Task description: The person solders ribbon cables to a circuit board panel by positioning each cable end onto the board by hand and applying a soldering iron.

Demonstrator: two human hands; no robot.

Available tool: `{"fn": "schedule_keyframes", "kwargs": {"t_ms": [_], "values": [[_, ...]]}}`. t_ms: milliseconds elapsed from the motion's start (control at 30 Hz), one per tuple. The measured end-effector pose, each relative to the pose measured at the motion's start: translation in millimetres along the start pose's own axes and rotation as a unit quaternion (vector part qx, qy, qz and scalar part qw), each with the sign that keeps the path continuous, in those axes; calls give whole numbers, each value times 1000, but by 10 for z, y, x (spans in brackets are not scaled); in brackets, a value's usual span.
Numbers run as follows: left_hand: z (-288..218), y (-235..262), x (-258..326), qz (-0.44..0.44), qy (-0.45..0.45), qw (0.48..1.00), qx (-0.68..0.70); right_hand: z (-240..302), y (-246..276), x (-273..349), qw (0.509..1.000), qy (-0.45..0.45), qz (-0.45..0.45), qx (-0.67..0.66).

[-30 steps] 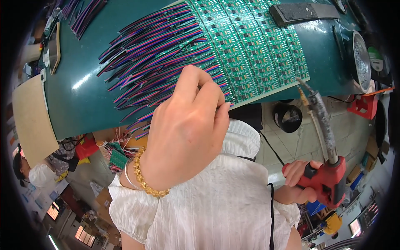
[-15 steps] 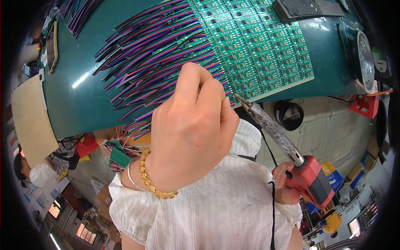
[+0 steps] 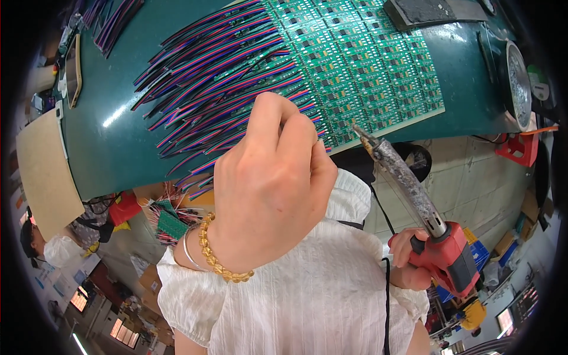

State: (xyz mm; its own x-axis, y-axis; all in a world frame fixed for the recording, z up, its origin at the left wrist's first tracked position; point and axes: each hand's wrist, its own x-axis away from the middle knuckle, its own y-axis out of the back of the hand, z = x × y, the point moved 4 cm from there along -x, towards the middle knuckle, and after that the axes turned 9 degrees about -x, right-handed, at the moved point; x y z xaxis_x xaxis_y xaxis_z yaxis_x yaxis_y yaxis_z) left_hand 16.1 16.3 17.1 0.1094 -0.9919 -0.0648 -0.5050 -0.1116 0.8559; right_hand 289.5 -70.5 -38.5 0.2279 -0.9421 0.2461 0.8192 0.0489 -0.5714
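Note:
My left hand (image 3: 272, 177), with a gold bead bracelet and a thin bangle at its wrist, is closed in a pinch at the near edge of a green circuit board panel (image 3: 378, 77). A multicoloured ribbon wire (image 3: 327, 148) pokes out by its fingertips; the rest of the grip is hidden under the hand. Rows of similar wires (image 3: 219, 89) fan leftward from the panel. My right hand (image 3: 410, 260) is wrapped round the red handle of a soldering iron (image 3: 408, 180). The iron's tip points up and left, just over the panel's near edge, apart from my left fingers.
The panel lies on a green table (image 3: 118, 160). A dark grey block (image 3: 420, 12) sits at its far side, and a round metal tin (image 3: 518, 86) at the right. More wires (image 3: 118, 23) lie at the far left. Below the edge are a black bin (image 3: 421, 160) and a red stool (image 3: 518, 149).
The soldering iron has moved right and a little farther away, so its tip is off the wire ends by my left fingers. My left hand has hardly moved.

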Motion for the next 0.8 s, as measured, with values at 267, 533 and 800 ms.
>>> {"fn": "schedule_keyframes", "kwargs": {"t_ms": [267, 533, 800], "values": [[-40, 24, -8, 12, -4, 1000, -16, -51, 83, -62, 978, 93, 126, 135], [1, 69, -33, 63, 6, 998, 23, -81, 2, -134, 982, 123, 116, 80], [3, 45, 17, 34, 20, 999, 3, 172, 76, -56, 983, -158, 67, 69]]}}
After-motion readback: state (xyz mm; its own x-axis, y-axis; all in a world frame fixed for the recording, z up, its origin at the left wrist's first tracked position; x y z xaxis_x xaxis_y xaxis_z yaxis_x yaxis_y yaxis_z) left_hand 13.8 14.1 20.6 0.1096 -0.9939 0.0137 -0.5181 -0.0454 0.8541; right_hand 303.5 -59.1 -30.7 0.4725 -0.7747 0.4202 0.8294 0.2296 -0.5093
